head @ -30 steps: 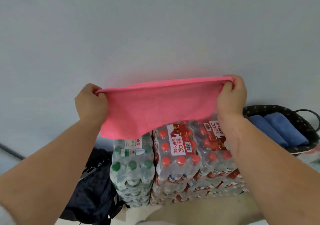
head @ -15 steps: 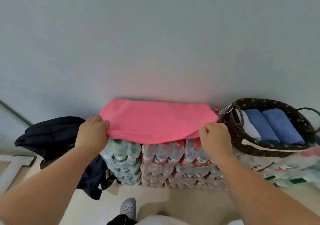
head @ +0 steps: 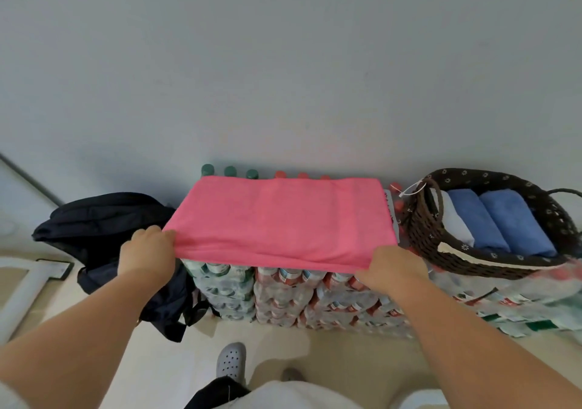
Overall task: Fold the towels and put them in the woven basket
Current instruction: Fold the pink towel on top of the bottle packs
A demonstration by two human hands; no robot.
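The bottle packs stand stacked against the wall, and the pink towel now lies spread flat on top of them; a second ago it was held up in the air, stretched between both hands. So one fold looks done, and the next fold can probably be made on this surface. The basket sits on the packs just right of the towel, and a black bag is slumped left of the packs. The left hand pinches the towel's near left corner; the right hand grips its near right corner. Counted: one pink towel out, three folded towels in the basket, two blue and one white, one basket, one bag.
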